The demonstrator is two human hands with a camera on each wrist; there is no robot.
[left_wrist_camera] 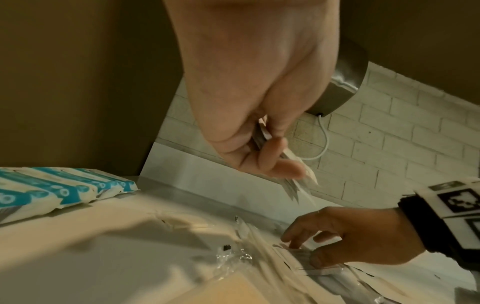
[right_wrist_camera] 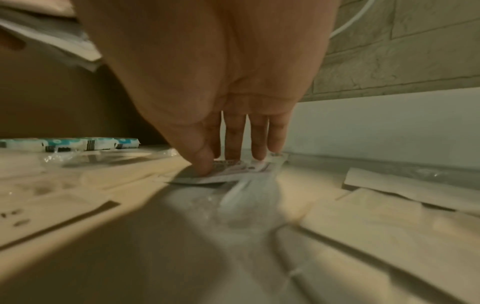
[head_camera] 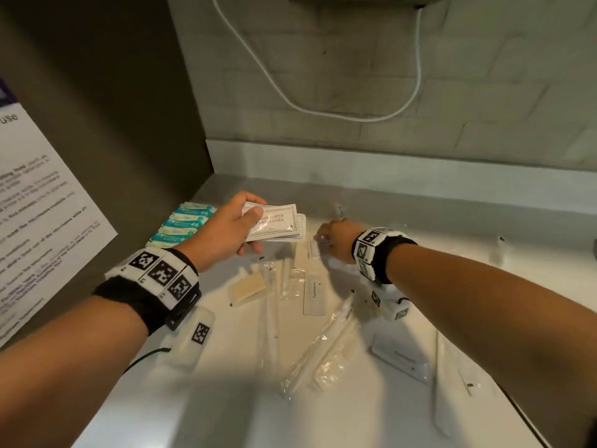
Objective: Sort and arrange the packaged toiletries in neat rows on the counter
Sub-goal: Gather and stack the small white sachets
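Note:
My left hand [head_camera: 250, 232] holds a small stack of white "shampoo with conditioner" sachets [head_camera: 274, 221] above the back of the counter, thumb on top and fingers beneath. In the left wrist view the sachets [left_wrist_camera: 298, 181] stick out edge-on from my fingers. My right hand [head_camera: 323, 237] reaches down just right of it. Its thumb and fingertips pinch the edges of one more sachet [right_wrist_camera: 233, 170] that lies flat on the counter [head_camera: 226, 399]. A row of blue-and-white packets [head_camera: 181, 224] lies at the back left.
Loose items are scattered mid-counter: a beige flat packet [head_camera: 248, 287], white toothpaste boxes [head_camera: 314, 295] [head_camera: 400, 360], and wrapped toothbrushes [head_camera: 323, 347]. A brown wall with a notice [head_camera: 38, 205] closes the left side. A white cable [head_camera: 323, 108] hangs on the brick wall behind.

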